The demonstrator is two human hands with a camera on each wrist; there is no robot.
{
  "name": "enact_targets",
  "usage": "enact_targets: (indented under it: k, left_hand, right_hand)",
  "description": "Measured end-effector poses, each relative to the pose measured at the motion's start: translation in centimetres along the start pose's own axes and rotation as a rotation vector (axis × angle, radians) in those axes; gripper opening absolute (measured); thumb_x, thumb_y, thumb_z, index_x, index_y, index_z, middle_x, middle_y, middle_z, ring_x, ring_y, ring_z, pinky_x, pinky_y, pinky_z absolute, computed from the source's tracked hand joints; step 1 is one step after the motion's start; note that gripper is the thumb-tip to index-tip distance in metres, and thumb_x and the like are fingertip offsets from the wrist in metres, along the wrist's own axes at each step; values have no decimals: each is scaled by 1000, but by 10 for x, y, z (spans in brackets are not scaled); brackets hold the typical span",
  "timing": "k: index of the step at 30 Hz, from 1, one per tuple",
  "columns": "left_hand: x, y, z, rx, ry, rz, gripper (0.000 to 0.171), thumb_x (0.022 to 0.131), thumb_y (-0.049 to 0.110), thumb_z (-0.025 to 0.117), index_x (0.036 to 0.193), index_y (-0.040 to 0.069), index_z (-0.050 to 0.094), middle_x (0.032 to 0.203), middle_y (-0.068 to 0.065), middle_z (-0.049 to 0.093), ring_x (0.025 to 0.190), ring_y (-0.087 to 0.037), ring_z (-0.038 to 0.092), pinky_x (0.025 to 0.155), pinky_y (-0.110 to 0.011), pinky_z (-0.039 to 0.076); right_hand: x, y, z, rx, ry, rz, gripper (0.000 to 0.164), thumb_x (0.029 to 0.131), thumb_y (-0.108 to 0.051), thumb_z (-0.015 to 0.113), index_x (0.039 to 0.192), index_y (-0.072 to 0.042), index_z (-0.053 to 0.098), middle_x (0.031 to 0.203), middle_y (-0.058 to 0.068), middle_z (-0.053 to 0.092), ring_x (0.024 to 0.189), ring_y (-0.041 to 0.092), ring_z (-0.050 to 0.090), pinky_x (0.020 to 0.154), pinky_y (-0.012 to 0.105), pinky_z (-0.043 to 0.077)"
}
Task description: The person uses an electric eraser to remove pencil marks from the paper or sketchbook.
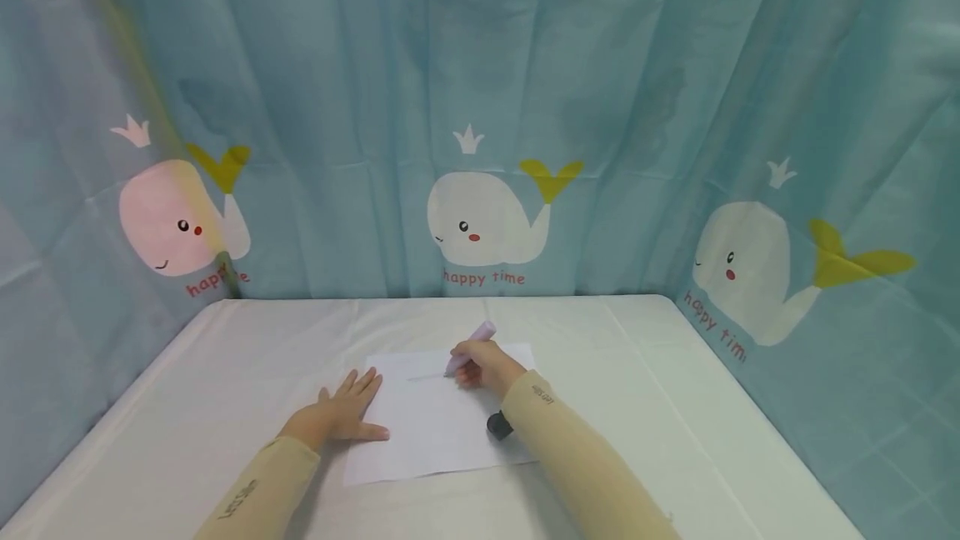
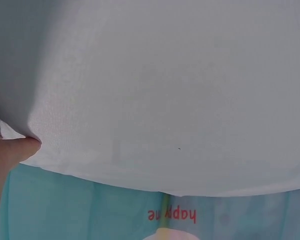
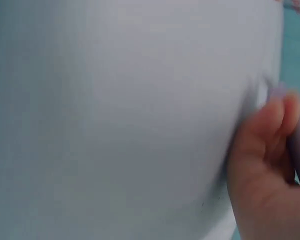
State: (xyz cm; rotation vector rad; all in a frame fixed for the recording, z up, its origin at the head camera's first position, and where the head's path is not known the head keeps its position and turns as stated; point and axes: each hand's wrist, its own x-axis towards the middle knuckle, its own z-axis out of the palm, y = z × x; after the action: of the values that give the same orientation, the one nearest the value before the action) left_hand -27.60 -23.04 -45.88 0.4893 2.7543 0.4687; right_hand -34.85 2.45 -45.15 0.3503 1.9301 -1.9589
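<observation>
Over the paper (image 1: pixel 431 432), the right hand (image 1: pixel 487 365) grips a lilac marker (image 1: pixel 482 332) — the left hand (image 1: pixel 337 415) lies spread.

The paper (image 1: pixel 423 427) lies on the table (image 1: pixel 637 373), under the pen (image 1: pixel 483 331), before the curtain (image 1: pixel 337 107)

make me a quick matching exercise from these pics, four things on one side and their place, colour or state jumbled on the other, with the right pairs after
1. left hand
2. right hand
3. paper
4. curtain

a. holding a lilac marker
b. blue-green, printed with whales
c. resting at the paper's left edge
d. white, with a faint line on it

Right pairs: 1-c, 2-a, 3-d, 4-b
</observation>
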Motion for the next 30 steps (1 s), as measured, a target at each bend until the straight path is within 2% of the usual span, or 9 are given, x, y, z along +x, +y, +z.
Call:
enact_targets:
  k: [4, 8, 16, 30]
  left_hand:
    - [1, 2, -1, -10, 5, 16, 106, 79, 57, 72, 149, -7, 25, 157, -27, 15, 142, -51, 6, 100, -79, 5]
    - [1, 1, -1, -1, 2, 11, 105, 80, 57, 72, 149, -7, 25, 157, -27, 14, 142, -51, 5, 101, -78, 5]
    - [1, -1, 0, 3, 1, 10, 106, 79, 57, 72, 149, -7, 24, 157, -28, 13, 141, -52, 5, 100, -79, 5]
    - [3, -3, 4, 20, 18, 7, 107, 78, 60, 71, 149, -6, 25, 157, -27, 14, 142, -51, 7, 100, -79, 6]
  right_hand:
    - [0, 1, -5, 25, -5, 25, 16, 88, -13, 62, 92, 2, 59, 66, 9, 57, 52, 15, 54, 51, 24, 49]
    - [-1, 4, -3, -22, 10, -12, 15, 85, -11, 61, 91, 3, 60, 64, 9, 58, 50, 14, 55, 49, 23, 49]
    - [-5, 7, 7, -17, 117, -61, 13, 84, -7, 64, 90, 2, 57, 59, 5, 56, 45, 9, 51, 45, 18, 46]
    - [-6, 6, 9, -81, 100, -42, 13, 85, -10, 66, 86, 0, 57, 60, 6, 57, 46, 10, 51, 45, 20, 47]
